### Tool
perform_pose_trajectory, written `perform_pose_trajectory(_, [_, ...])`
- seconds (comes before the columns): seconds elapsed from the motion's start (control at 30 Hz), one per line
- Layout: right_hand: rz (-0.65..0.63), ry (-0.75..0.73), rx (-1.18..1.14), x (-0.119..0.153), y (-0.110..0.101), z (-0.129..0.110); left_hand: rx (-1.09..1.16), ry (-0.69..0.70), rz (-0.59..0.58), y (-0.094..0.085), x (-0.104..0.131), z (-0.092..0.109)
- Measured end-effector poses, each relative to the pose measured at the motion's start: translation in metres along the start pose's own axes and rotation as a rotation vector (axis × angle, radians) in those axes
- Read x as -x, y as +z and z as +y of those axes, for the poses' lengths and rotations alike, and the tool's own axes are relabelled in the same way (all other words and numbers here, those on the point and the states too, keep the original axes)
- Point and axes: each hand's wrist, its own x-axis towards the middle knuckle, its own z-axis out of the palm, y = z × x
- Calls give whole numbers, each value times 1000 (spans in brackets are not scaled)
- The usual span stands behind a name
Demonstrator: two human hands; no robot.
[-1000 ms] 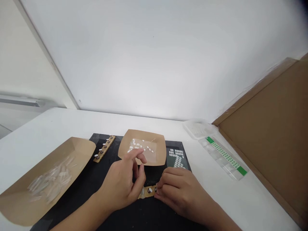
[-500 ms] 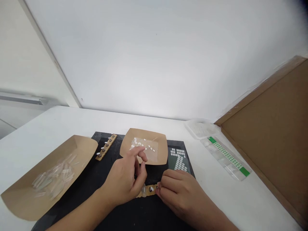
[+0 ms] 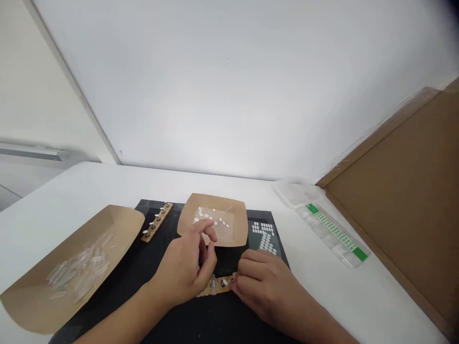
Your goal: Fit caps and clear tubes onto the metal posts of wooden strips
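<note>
A short light-brown strip [image 3: 218,285] with dark round studs lies on the black mat in front of me. One stud carries a small white oval piece [image 3: 224,282], and a clear plastic piece [image 3: 213,285] stands beside my left hand. My left hand [image 3: 188,263] rests over the strip's left end, index finger and thumb curved and apart, nothing visible between them. At the strip's right end my right hand [image 3: 261,286] has its fingertips pinched together over a stud. Whatever they hold is hidden.
A paper tray [image 3: 125,217] of clear plastic pieces stands left; a smaller paper tray [image 3: 241,210] with white ovals lies ahead. Another studded strip [image 3: 156,223] sits on the black mat [image 3: 211,325]. Right are a green sheet of white ovals [image 3: 256,241], clear packaging [image 3: 340,234] and cardboard [image 3: 401,200].
The whole view has shifted slightly. Both hands keep nearly the same pose over the strip, and nothing has visibly been picked up or let go.
</note>
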Motion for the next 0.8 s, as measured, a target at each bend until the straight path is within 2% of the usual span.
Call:
perform_pose_trajectory(0.2, [19, -15, -28, -1, 1, 1, -83, 55, -24, -4, -2, 4])
perform_pose_trajectory(0.4, [23, 4, -40, 1, 0, 1, -388, 8, 26, -8, -7, 16])
perform_pose_trajectory(0.53, [-5, 15, -22, 3, -1, 1, -454, 58, 35, -11, -7, 18])
perform_pose_trajectory(0.8, [10, 26, -21, 7, -4, 8, -402, 124, -162, -11, -6, 21])
